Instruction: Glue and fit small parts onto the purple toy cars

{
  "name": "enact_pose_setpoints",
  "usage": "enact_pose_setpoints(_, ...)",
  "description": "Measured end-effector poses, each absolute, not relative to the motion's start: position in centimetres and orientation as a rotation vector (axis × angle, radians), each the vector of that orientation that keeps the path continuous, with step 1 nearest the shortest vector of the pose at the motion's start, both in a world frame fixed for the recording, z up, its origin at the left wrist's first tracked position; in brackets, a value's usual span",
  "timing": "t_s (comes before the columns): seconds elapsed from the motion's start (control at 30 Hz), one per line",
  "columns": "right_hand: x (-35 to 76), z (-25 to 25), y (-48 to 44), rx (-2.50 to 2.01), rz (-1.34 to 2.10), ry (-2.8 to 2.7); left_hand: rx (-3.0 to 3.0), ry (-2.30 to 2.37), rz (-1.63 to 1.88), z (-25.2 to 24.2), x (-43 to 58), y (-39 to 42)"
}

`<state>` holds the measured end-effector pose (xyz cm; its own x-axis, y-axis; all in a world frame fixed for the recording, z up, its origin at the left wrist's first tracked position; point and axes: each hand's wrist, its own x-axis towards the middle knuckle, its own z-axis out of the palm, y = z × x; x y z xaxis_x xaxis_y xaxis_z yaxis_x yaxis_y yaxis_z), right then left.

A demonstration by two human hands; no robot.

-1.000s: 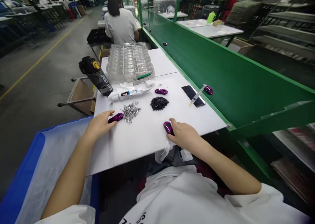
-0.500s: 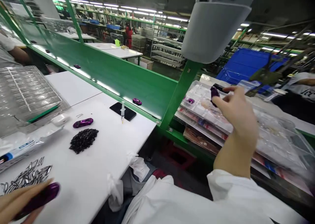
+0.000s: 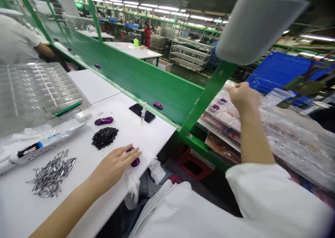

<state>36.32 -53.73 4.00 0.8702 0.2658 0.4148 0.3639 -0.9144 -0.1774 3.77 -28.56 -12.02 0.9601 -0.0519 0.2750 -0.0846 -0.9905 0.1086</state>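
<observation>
The left hand [image 3: 113,168] rests near the front edge of a white worktable [image 3: 154,140], its fingers close together and curved over a glossy purple toy car [image 3: 135,161], which lies under the fingertips on the tabletop. The right hand [image 3: 244,98] is raised well to the right, above a clear compartmented plastic tray [image 3: 225,116] holding small purple car bodies [image 3: 216,106]. Its fingers are bunched narrow, and this view does not show whether they hold anything. Left of the left hand lies a loose heap of silver metal pins [image 3: 51,173], and ahead of it a pile of small black parts [image 3: 104,138]. Beyond these are a second purple toy car [image 3: 104,120], a black smartphone [image 3: 136,112] with a syringe [image 3: 143,113] lying across it, and a white tube of adhesive [image 3: 39,145]. A large clear plastic tray [image 3: 39,88] with a green-handled tool [image 3: 68,109] on it stands at the far left of the table. A third purple toy car [image 3: 158,105] sits on the green conveyor rail [image 3: 131,77] along the table's far side. A white cloth [image 3: 133,185] hangs over the front edge, and a co-worker [image 3: 15,39] sits at the far left.
</observation>
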Motion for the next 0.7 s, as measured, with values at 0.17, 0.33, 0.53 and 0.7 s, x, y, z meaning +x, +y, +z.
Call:
enact_pose_setpoints(0.17, 24.2, -2.4, -47.9, -2.515, 0.121, -1.267, 2.374, 0.535, 0.814, -12.1, 2.2, -28.8)
enact_pose_setpoints(0.33, 15.4, -7.5, -40.0, -2.362, 0.518, -1.818, 2.225, 0.755, 0.921, -12.2, 1.4, -28.2)
enact_pose_setpoints(0.53, 18.0, -4.6, -43.5, -2.351, 0.639, -1.839, 2.144, 0.805, 0.831, -12.1, 0.9, -28.3)
enact_pose_setpoints(0.7, 25.6, 2.5, -56.2, -2.173, -0.085, -0.848, 2.168, 0.877, 0.670, -12.7, 0.7, -27.6)
